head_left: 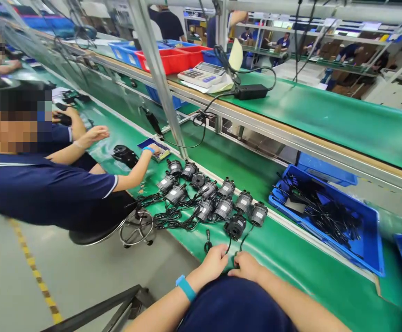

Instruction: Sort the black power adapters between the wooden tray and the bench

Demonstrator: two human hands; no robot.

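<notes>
Nearest the camera, left hand [215, 263] and right hand [247, 266] sit close together at the near edge of the green belt [301, 263], fingers curled on a thin black cable [244, 240]; whether the two hands touch each other cannot be told. The cable runs up to a black pump [235, 227] standing on the belt just beyond the hands, its round face toward the camera. Behind it lies a cluster of similar grey-black pumps [207, 193] in rough rows, their leads tangled toward the left. To the right, a blue bin [367, 258] holds loose black cables. Further left, a seated co-worker's hand [154, 148] reaches onto the belt. Beyond, the upper shelf carries a calculator [202, 74] and red bins [173, 60].
</notes>
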